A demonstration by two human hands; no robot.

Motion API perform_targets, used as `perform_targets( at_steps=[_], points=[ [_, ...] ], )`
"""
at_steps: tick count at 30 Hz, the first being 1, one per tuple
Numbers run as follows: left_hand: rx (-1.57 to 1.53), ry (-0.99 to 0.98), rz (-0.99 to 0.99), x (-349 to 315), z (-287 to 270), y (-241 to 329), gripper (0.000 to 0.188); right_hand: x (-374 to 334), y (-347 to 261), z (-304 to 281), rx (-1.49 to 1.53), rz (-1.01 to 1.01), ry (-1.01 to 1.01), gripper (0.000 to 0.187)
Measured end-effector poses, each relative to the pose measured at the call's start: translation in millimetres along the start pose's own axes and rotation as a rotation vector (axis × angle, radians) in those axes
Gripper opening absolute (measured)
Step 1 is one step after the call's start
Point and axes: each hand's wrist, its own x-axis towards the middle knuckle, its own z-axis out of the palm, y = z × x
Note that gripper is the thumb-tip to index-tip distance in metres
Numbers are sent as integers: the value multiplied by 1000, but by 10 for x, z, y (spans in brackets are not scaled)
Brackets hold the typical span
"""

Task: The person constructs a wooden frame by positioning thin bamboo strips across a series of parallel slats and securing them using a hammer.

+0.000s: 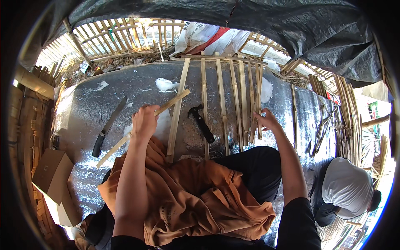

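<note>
My left hand [144, 121] is closed round a loose bamboo slat [175, 99], which slants from lower left to upper right. Its upper end crosses over the leftmost slat of a bamboo panel [221, 89]. That panel has several upright slats fanning toward me from a crosspiece at the far edge. At its right side my right hand [267, 119] pinches a thin bamboo slat [252, 132] between thumb and fingers. A claw hammer [203, 126] with a black handle lies among the panel's slats. Left of my left hand rests a long knife [111, 123] with a black handle.
Silvery sheeting [91, 183] covers the work surface. An open cardboard box [54, 171] stands at the left. Bamboo strips [346, 121] lean at the right, near another person [348, 187] in a light top. Brown cloth [187, 196] covers my lap; a dark tarp [266, 21] hangs above.
</note>
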Motion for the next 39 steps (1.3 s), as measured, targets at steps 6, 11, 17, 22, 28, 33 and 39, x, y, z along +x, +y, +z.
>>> perform_targets(
  at_steps=[6, 11, 17, 22, 28, 33, 39],
  points=[
    [-43, 13, 55, -14, 57, 32, 32, -613, -322, -237, -439, -270, 381, 65],
    [-46, -50, 69, -74, -5, -1, 31, -2062, -953, 106, -333, -488, 72, 58],
    [-97, 36, 214, -126, 81, 297, 36, -3148, -494, 530, -396, -697, 187, 61],
    [-101, 209, 349, -313, -29, 231, 37, -3381, -417, 855, -280, -615, 212, 63],
    [-218, 286, 482, -706, -388, 334, 39, -3673, -349, 990, -254, -738, 331, 58],
    [-236, 325, 561, -1141, -629, 314, 37, -3946, -497, 994, -355, -927, 528, 57],
    [-69, 317, 603, -1577, -1179, 600, 33, -4172, -526, 900, -480, -748, 310, 53]
  ],
)
